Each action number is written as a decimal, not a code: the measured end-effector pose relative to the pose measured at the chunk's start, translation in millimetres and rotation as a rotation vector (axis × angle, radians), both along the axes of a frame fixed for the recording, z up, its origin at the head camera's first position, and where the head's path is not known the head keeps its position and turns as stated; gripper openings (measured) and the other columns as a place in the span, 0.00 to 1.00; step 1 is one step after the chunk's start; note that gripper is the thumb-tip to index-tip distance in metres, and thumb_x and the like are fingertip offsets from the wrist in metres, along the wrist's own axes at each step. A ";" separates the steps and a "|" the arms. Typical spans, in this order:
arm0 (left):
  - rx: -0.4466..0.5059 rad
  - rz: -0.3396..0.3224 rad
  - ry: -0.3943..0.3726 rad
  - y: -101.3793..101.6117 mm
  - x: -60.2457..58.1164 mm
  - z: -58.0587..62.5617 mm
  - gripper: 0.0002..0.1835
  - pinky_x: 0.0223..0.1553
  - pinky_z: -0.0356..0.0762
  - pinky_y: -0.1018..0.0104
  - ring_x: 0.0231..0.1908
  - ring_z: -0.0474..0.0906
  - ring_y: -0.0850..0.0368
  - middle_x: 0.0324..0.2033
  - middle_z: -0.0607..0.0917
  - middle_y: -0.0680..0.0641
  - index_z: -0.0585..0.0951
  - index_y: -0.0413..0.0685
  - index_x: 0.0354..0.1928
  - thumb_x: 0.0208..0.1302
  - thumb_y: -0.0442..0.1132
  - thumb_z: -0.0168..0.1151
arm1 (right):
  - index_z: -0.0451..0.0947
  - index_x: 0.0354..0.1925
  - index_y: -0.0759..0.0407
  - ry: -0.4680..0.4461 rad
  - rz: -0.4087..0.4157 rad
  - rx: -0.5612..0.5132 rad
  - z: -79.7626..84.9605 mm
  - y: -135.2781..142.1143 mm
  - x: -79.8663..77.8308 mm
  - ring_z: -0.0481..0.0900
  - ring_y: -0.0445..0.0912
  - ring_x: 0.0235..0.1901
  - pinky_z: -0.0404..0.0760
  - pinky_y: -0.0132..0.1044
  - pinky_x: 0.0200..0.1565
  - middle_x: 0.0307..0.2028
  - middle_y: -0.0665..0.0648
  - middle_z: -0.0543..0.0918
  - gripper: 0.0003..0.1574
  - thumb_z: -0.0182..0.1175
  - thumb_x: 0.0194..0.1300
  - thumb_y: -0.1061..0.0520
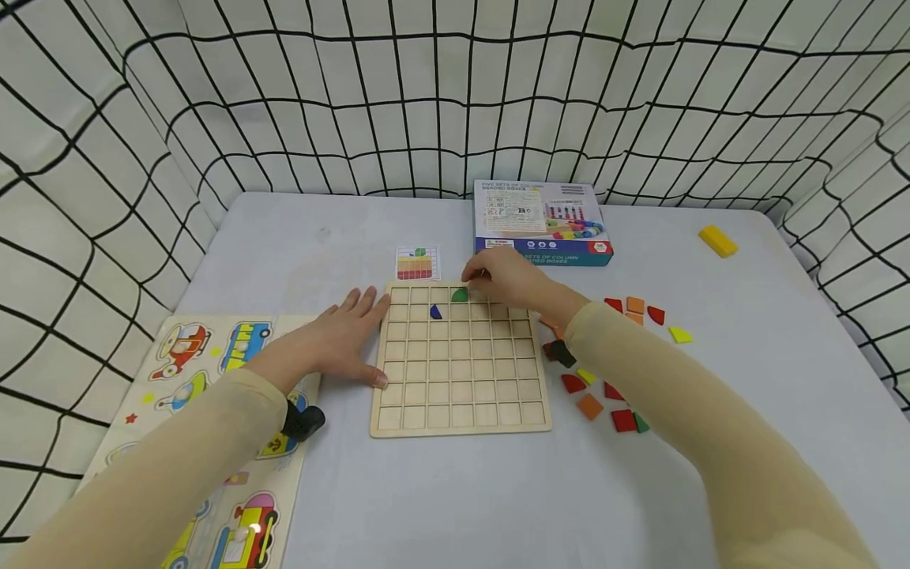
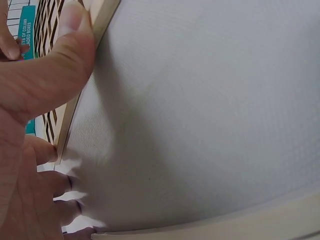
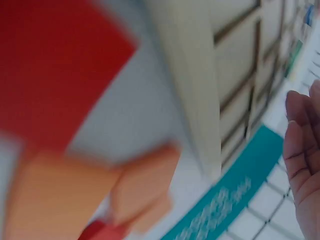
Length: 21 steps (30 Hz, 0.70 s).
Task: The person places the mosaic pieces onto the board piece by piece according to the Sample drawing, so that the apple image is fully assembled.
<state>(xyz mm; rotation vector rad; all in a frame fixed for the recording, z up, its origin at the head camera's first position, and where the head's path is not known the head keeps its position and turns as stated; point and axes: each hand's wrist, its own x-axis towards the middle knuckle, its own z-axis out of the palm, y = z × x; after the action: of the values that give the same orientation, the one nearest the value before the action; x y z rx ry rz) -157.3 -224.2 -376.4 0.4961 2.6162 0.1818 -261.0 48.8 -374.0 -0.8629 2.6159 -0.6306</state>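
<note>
A square wooden grid board (image 1: 462, 360) lies on the table. My left hand (image 1: 346, 336) rests spread along its left edge, and in the left wrist view the thumb (image 2: 75, 35) presses on the rim. Over the board's far edge hovers my right hand (image 1: 508, 278), fingers loosely bent; no piece shows between them, though the fingertips are partly hidden. Just beside those fingertips, a green rounded piece (image 1: 460, 295) sits in a top-row cell. One row nearer, a blue piece (image 1: 436, 312) occupies another cell. Behind the board lies a small pattern card (image 1: 418, 263).
Loose red, orange, yellow and green pieces (image 1: 589, 407) are scattered right of the board, partly under the right forearm. A boxed set (image 1: 543, 223) lies at the back, a yellow block (image 1: 718, 241) at far right. Left lies a vehicle picture board (image 1: 213, 395). Black-lined netting surrounds the table.
</note>
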 end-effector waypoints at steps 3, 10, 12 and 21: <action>0.003 -0.005 0.001 0.3 -1.0 -3.2 0.69 0.73 0.52 0.27 0.78 0.38 0.25 0.79 0.43 0.27 0.44 0.34 0.80 0.53 0.65 0.75 | 0.84 0.56 0.58 -0.029 -0.044 0.001 6.9 30.9 6.7 0.81 0.51 0.50 0.83 0.44 0.57 0.50 0.57 0.87 0.15 0.61 0.74 0.59; -0.009 0.001 -0.007 0.9 -3.8 -3.5 0.70 0.73 0.50 0.27 0.78 0.37 0.23 0.79 0.42 0.26 0.44 0.33 0.80 0.53 0.66 0.75 | 0.83 0.58 0.58 -0.100 -0.140 0.058 11.6 132.1 36.0 0.81 0.50 0.50 0.85 0.46 0.54 0.50 0.56 0.88 0.17 0.63 0.72 0.58; -0.004 0.001 -0.010 1.9 -4.0 -2.9 0.70 0.74 0.50 0.27 0.78 0.37 0.23 0.79 0.42 0.26 0.44 0.32 0.80 0.53 0.66 0.74 | 0.84 0.56 0.58 -0.110 -0.148 0.078 10.0 158.5 49.6 0.81 0.49 0.48 0.85 0.42 0.51 0.47 0.55 0.88 0.16 0.65 0.71 0.59; 0.009 -0.012 -0.005 2.4 -5.1 -3.9 0.71 0.72 0.50 0.25 0.77 0.38 0.20 0.78 0.43 0.23 0.45 0.31 0.80 0.50 0.68 0.75 | 0.87 0.47 0.52 -0.115 -0.098 0.072 -5.3 218.7 113.8 0.82 0.44 0.44 0.83 0.26 0.43 0.42 0.46 0.88 0.12 0.72 0.63 0.58</action>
<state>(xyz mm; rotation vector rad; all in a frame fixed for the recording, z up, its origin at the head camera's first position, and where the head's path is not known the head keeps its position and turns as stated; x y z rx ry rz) -162.4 -221.8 -380.4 0.5136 2.6080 0.1903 -147.2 267.5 -379.3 -0.6604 2.5719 -0.5897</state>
